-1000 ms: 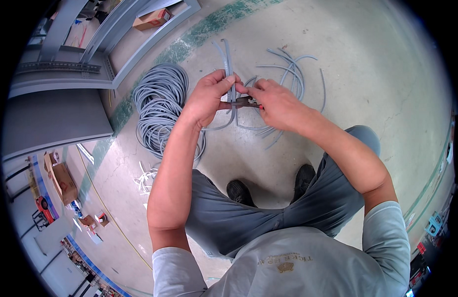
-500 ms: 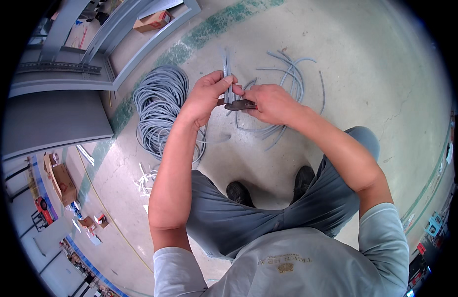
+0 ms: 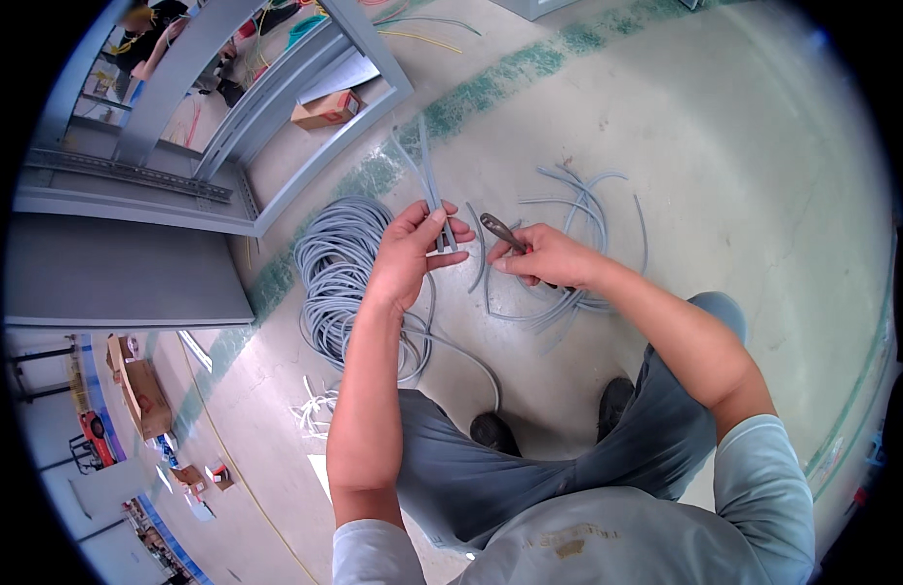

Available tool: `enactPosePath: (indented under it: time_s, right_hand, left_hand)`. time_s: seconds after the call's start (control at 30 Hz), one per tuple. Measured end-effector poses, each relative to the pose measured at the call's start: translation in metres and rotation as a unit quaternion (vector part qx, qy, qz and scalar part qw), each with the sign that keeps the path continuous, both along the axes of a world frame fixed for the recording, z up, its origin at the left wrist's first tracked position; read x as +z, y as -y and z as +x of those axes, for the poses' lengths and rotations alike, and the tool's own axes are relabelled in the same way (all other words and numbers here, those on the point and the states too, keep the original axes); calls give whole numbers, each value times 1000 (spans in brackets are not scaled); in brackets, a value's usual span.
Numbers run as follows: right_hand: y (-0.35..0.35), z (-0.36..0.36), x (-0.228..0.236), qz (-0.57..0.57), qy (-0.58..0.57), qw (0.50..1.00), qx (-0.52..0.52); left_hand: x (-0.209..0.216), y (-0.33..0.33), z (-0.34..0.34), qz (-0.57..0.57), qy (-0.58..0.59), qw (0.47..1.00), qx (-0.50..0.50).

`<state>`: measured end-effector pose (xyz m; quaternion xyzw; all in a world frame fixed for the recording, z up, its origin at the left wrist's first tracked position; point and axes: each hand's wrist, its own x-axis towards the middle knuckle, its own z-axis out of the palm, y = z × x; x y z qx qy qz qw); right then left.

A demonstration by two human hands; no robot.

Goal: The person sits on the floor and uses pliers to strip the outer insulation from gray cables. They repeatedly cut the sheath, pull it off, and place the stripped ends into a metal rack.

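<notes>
My left hand (image 3: 403, 255) pinches a few lengths of grey cable (image 3: 428, 174), which point up and away from me. Their lower ends show below my fingers. In my right hand (image 3: 561, 257) is a pair of cutting pliers (image 3: 498, 231) with dark jaws and a bit of red at the handle. The tool is apart from the cables, its jaws pointing up and left. Behind the left wrist lies a big coil of grey cable (image 3: 327, 268), with one loose end curving towards my shoe. Loose cut lengths of grey cable (image 3: 600, 219) lie beyond my right hand.
A grey metal cabinet frame (image 3: 325, 185) lies at the upper left, with a small cardboard box (image 3: 325, 109) inside. White strips (image 3: 313, 405) are left of my knee. An open cardboard box (image 3: 141, 395) stands farther left. Another person (image 3: 159, 44) is beyond the frame.
The pliers have come away from the cables, and my right hand has drawn back to the right. The cable lengths in my left hand now splay apart. The view has shifted.
</notes>
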<state>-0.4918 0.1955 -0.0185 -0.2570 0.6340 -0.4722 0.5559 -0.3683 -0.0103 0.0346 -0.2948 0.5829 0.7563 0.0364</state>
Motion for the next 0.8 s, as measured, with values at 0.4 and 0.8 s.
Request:
enactPosePath:
  time_s: [0.4, 0.8]
  right_hand:
    - [-7, -37, 9, -77, 36, 964, -251]
    - [-21, -32, 24, -72, 4, 961, -265]
  left_hand:
    - [-95, -3, 0, -128, 119, 983, -60]
    - [-280, -37, 31, -491, 175, 835, -174]
